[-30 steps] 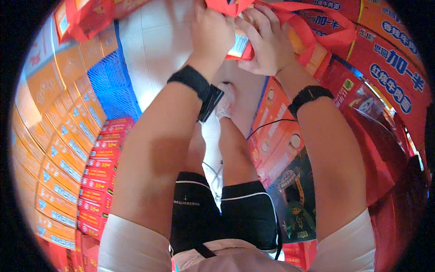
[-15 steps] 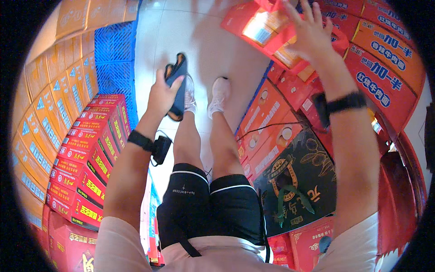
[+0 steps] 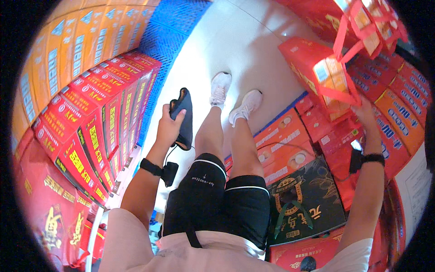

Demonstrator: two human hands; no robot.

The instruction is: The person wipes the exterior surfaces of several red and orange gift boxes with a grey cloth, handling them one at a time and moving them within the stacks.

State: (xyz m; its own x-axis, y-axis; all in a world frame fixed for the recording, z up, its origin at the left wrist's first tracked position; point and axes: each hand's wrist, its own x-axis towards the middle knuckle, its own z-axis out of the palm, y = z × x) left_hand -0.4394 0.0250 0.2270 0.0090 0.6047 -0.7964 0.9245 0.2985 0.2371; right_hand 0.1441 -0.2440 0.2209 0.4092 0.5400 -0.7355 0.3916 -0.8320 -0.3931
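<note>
My left hand (image 3: 171, 125) is closed round a dark, flat, folded cloth-like item (image 3: 185, 120) with orange showing at its upper end; its exact kind is unclear. It hangs in front of my left shin, above the floor. On the right, my right hand (image 3: 362, 110) is at the near end of a red gift bag (image 3: 299, 56) with orange packs inside and red strap handles. The hand touches the bag's edge or strap; its fingers are mostly hidden, so their grip does not show. A second red gift bag (image 3: 317, 16) with orange packs stands behind it.
Red drink cartons (image 3: 97, 97) and orange cartons (image 3: 86, 41) are stacked at left beside a blue plastic pallet (image 3: 165, 34). Orange and red noodle cartons (image 3: 394, 109) stand at right. A black gift box (image 3: 308, 199) with a green handle lies near my right thigh. Pale floor (image 3: 253, 50) runs between.
My view has shifted, and more of the gift bags shows. My right hand, spread above the bag before, is now lower at its near end. The left hand keeps the dark item.
</note>
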